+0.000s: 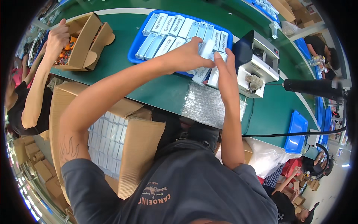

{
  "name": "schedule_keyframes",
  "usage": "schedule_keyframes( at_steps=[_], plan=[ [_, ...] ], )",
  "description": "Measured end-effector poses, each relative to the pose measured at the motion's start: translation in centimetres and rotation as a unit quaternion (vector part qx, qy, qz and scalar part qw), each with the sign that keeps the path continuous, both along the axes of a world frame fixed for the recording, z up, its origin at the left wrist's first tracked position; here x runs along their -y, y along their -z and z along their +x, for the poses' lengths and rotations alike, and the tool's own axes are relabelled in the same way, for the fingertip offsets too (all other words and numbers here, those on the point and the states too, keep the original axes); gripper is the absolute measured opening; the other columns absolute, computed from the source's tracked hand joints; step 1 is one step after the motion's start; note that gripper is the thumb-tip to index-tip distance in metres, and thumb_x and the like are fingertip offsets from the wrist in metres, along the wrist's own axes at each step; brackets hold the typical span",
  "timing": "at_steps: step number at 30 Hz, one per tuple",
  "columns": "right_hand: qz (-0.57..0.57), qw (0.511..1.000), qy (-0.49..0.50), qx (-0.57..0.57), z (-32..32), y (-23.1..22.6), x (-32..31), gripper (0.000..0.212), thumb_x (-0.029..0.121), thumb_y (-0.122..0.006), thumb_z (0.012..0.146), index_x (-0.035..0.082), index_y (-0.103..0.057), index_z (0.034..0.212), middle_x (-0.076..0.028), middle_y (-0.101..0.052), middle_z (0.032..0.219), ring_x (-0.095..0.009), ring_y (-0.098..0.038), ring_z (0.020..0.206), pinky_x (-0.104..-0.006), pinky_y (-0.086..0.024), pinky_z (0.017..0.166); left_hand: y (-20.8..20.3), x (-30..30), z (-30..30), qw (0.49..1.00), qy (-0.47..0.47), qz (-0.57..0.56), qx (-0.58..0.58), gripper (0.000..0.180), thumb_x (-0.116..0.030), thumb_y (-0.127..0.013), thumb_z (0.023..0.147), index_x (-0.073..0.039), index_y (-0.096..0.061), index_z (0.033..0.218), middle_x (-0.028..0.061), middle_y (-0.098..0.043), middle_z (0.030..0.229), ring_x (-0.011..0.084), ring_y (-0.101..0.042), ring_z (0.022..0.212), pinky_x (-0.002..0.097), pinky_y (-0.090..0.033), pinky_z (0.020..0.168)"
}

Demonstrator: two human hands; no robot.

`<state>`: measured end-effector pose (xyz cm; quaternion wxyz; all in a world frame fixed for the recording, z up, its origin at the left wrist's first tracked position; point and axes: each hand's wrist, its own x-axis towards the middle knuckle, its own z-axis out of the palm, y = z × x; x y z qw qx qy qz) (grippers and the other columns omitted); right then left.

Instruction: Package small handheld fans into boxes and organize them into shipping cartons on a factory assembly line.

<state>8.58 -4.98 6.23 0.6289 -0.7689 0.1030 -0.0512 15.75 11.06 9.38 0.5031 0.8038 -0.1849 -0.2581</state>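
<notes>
Small white and light-blue boxes stand in rows in a blue tray on the green table. Over the tray's near right corner, my left hand is closed, thumb and fingers around a white box. Close beside it, my right hand is closed on another white box, with the thumb lying along its top. One more white box tilts between the two hands at the tray's near edge. My fingers partly hide these boxes.
Bubble wrap lies at the table's near edge. A white machine stands right of the tray, a smaller blue tray farther right. An open carton of white boxes is by my left arm. A co-worker's hand is beside a cardboard tray.
</notes>
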Motion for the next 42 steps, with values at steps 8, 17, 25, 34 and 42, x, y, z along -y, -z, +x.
schedule_keyframes(
  at_steps=[8,17,25,34,42],
  plan=[
    [-0.178,0.983,-0.01,0.05,0.2,-0.1,0.1,0.071,0.032,-0.058,0.101,-0.009,-0.028,0.152,-0.038,-0.039,0.146,-0.052,-0.05,0.13,-0.0478,-0.043,0.108,1.9,0.2,-0.8,0.978,0.038,0.103,0.177,0.093,-0.034,-0.073,0.082,0.013,-0.03,0.15,0.0412,-0.054,0.132,0.0482,-0.059,0.123,0.0471,-0.052,0.099],
    [-0.355,0.929,-0.067,0.086,-3.4,2.0,-0.8,0.055,0.017,-0.062,0.098,-0.012,-0.043,0.141,-0.038,-0.029,0.152,-0.057,-0.042,0.135,-0.0548,-0.042,0.109,2.9,-2.3,-3.8,0.848,0.089,0.236,0.466,0.069,-0.029,-0.077,0.082,-0.001,-0.052,0.14,0.0246,-0.051,0.144,0.0372,-0.053,0.132,0.0475,-0.044,0.107],
    [-0.36,0.921,-0.05,0.142,-2.7,3.3,-0.1,0.046,0.008,-0.068,0.091,-0.004,-0.055,0.134,-0.024,-0.048,0.146,-0.047,-0.054,0.126,-0.0488,-0.048,0.102,4.0,-3.5,-2.3,0.874,0.137,0.168,0.435,0.061,-0.02,-0.075,0.087,-0.005,-0.052,0.141,0.0176,-0.049,0.148,0.0383,-0.048,0.137,0.0493,-0.04,0.114],
    [-0.402,0.89,-0.054,0.208,-2.4,3.9,-1.1,0.039,0.01,-0.068,0.091,-0.004,-0.059,0.127,-0.025,-0.051,0.141,-0.046,-0.055,0.118,-0.052,-0.044,0.103,3.5,-5.0,-1.9,0.876,0.168,0.171,0.418,0.061,-0.024,-0.075,0.088,-0.001,-0.052,0.14,0.0206,-0.047,0.149,0.039,-0.045,0.139,0.0507,-0.038,0.115],
    [-0.412,0.889,-0.079,0.184,-2.2,4.4,-1.0,0.037,0.016,-0.063,0.096,-0.003,-0.061,0.128,-0.023,-0.049,0.145,-0.041,-0.047,0.136,-0.0551,-0.035,0.114,4.1,-9.2,-1.2,0.83,0.065,0.355,0.425,0.066,-0.041,-0.061,0.1,0.001,-0.045,0.147,0.0256,-0.041,0.154,0.0423,-0.04,0.143,0.0512,-0.039,0.114]
  ],
)
